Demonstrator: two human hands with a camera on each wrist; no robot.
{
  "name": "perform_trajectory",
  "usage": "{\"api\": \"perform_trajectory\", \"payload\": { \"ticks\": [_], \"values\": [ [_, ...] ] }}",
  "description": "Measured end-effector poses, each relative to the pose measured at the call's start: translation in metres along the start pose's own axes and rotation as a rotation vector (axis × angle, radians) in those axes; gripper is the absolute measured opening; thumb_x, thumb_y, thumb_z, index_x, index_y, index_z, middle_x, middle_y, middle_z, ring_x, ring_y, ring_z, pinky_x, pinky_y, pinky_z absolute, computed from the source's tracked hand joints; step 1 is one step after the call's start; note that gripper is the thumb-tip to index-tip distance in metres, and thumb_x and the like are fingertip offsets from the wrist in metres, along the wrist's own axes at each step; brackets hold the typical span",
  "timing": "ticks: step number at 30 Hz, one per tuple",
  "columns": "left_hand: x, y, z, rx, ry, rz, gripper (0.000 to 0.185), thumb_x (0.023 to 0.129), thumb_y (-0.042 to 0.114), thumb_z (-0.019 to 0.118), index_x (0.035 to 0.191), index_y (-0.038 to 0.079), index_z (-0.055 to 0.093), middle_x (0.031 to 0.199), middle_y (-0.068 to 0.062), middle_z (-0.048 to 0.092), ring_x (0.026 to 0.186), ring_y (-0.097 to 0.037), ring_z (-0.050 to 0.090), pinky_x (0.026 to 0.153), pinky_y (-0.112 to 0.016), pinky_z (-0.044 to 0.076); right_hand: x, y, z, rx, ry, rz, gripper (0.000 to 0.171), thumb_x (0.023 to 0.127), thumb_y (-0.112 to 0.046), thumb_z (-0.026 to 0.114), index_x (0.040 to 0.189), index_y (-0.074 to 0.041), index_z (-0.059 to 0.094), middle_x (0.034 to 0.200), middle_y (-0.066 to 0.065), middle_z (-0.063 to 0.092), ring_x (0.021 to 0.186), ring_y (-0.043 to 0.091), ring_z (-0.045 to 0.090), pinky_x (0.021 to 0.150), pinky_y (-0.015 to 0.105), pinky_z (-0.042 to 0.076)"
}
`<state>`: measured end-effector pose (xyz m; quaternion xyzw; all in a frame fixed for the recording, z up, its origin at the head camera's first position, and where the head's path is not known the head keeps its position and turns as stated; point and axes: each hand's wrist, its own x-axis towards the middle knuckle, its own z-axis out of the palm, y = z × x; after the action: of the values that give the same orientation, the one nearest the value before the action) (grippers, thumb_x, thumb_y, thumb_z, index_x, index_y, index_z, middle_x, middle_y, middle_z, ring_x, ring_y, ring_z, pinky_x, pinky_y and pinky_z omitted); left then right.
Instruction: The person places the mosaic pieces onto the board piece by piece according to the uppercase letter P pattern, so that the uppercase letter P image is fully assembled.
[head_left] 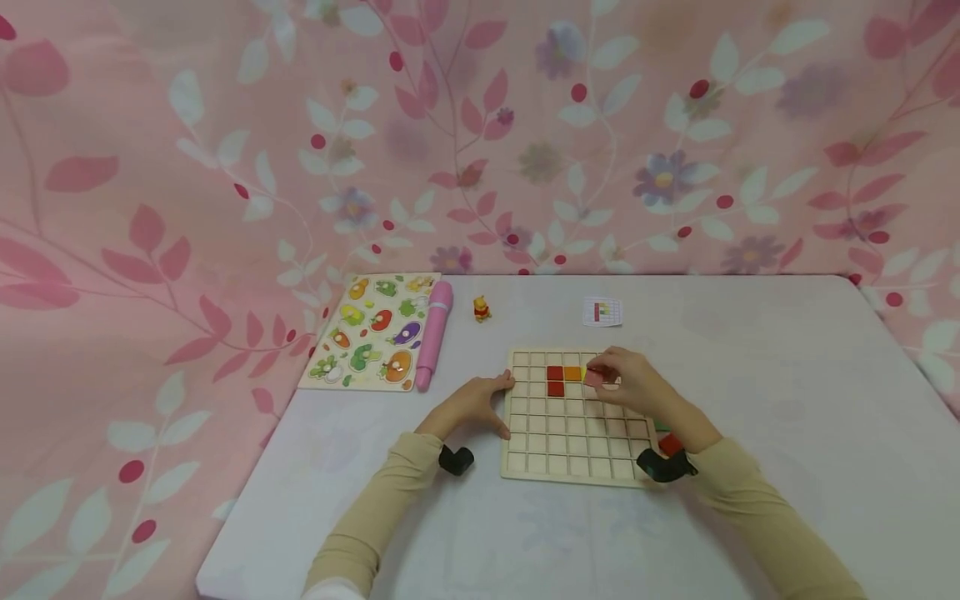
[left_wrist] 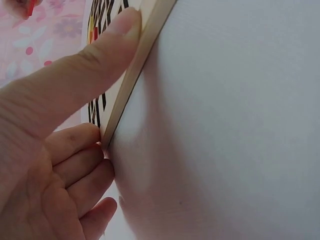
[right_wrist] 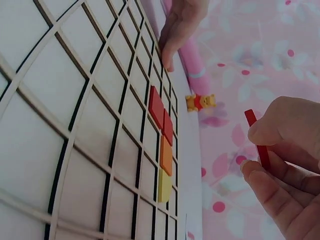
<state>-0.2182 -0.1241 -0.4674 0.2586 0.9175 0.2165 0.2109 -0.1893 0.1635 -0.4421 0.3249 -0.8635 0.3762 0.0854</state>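
A wooden grid board (head_left: 570, 442) lies flat on the white table. Its top rows hold two red tiles (head_left: 555, 380), an orange tile (head_left: 572, 373) and a yellow tile (right_wrist: 164, 185) in a row. My left hand (head_left: 480, 402) holds the board's left edge, thumb (left_wrist: 95, 60) lying on top and fingers curled against the side. My right hand (head_left: 613, 380) hovers over the upper right part of the board and pinches a thin red tile (right_wrist: 257, 140) between thumb and fingers, just right of the yellow tile.
A vegetable peg puzzle (head_left: 375, 333) and a pink pen (head_left: 435, 346) lie at the table's left. A small bear figure (head_left: 482, 309) and a pattern card (head_left: 602, 312) sit behind the board. Loose red (head_left: 670, 443) and green pieces lie by my right wrist. Pink floral cloth hangs behind.
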Motion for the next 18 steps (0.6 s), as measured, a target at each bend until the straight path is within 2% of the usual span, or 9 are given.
{"api": "perform_trajectory", "payload": {
  "ticks": [9, 18],
  "values": [
    [0.0, -0.001, 0.001, -0.011, 0.014, 0.029, 0.095, 0.054, 0.028, 0.085, 0.136, 0.008, 0.039, 0.142, -0.004, 0.025, 0.128, -0.019, 0.025, 0.103, -0.029, 0.02, 0.009, -0.004, 0.015, 0.07, -0.056, 0.015, 0.027, 0.069, 0.005, 0.069, 0.096, 0.009, 0.062, 0.087, 0.008, 0.057, 0.07, 0.015, 0.052, 0.059, 0.025, 0.049],
    [0.0, -0.001, 0.001, -0.011, 0.012, 0.008, 0.096, 0.054, 0.028, 0.085, 0.136, 0.009, 0.038, 0.143, -0.003, 0.025, 0.129, -0.017, 0.023, 0.103, -0.029, 0.019, 0.011, -0.003, 0.03, 0.084, -0.155, 0.066, 0.026, 0.071, -0.002, 0.073, 0.094, 0.005, 0.063, 0.081, 0.006, 0.056, 0.068, 0.015, 0.051, 0.058, 0.023, 0.047]
  ]
}}
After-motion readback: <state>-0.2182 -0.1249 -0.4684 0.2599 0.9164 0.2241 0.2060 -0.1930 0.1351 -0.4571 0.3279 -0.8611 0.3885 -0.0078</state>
